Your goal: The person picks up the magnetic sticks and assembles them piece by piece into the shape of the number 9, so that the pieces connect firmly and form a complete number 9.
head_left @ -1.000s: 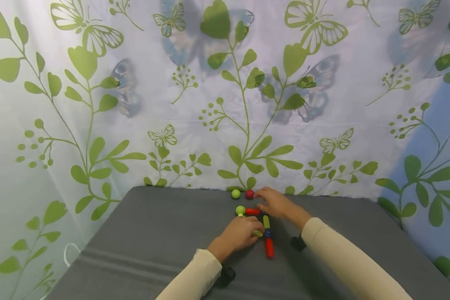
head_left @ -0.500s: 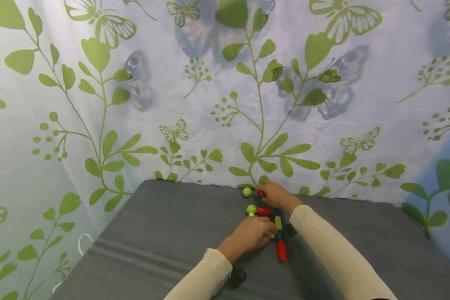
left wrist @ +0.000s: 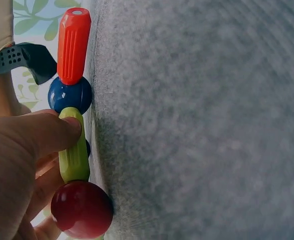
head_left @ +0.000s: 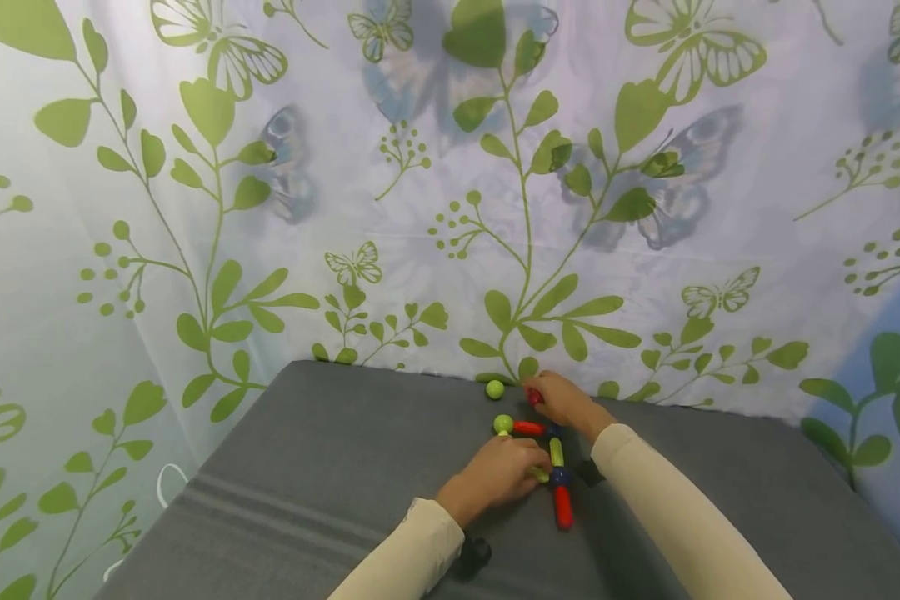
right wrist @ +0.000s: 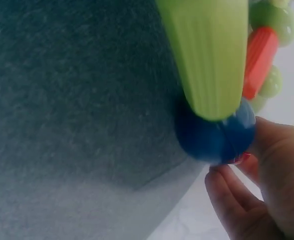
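My left hand (head_left: 498, 468) pinches a yellow-green magnetic rod (left wrist: 74, 150) between thumb and fingers. That rod sits between a blue ball (left wrist: 70, 95) and a dark red ball (left wrist: 81, 210), and a red rod (left wrist: 74, 47) extends from the blue one. At the back of the table, my right hand (head_left: 567, 406) grips a red ball (head_left: 534, 397), largely covered by its fingers in the right wrist view. Between the hands, a green ball (head_left: 503, 424), another red rod (head_left: 528, 428), a second blue ball (right wrist: 217, 130) and another yellow-green rod (right wrist: 209, 60) form part of the joined shape.
A loose green ball (head_left: 494, 389) lies near the back edge of the grey cloth-covered table (head_left: 330, 467). Behind it hangs a patterned curtain (head_left: 390, 317) with leaves and butterflies. A white cord loop (head_left: 168, 483) shows beyond the table's left edge.
My right hand has reached onto the red ball, gripped it and drawn it slightly away from the loose green ball. The left hand keeps its hold on the rod. The head view has shifted.
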Demonstrator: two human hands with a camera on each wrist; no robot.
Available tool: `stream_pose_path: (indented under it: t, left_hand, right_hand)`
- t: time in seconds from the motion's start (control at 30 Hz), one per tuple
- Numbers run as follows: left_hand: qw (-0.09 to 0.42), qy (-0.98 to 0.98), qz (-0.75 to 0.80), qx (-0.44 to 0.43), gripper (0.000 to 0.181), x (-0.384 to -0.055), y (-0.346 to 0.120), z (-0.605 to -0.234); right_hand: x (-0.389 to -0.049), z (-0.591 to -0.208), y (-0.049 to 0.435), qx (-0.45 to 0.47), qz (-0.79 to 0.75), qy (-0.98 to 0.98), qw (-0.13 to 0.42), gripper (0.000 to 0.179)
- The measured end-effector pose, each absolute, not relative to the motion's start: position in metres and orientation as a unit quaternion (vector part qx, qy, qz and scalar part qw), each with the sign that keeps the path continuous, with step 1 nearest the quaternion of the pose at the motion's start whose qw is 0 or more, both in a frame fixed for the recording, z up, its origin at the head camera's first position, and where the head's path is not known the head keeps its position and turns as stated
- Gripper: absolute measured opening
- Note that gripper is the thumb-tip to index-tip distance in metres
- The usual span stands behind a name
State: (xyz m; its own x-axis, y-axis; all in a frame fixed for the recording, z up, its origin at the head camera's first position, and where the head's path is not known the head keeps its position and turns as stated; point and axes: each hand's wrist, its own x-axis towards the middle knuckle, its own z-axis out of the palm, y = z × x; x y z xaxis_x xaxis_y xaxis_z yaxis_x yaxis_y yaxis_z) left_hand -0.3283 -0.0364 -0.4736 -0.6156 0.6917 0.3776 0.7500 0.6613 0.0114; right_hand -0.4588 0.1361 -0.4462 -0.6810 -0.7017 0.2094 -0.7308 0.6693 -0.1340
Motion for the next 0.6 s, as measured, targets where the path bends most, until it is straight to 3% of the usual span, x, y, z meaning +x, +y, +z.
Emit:
stream_pose_path:
  t: [0.23,0.6]
  left_hand:
    - [0.153,-0.909,-0.054,-0.383,0.022,-0.324,-0.039,-0.469]
    - [0.144,-0.912,-0.071,-0.377,0.022,-0.327,-0.043,-0.475]
  right_hand:
    - [-0.438,-0.429,0.162,0.400,0.167,-0.896,0.100,0.022]
    - [-0.351,-0.414,0.187,0.450,0.202,-0.868,0.054,0.026]
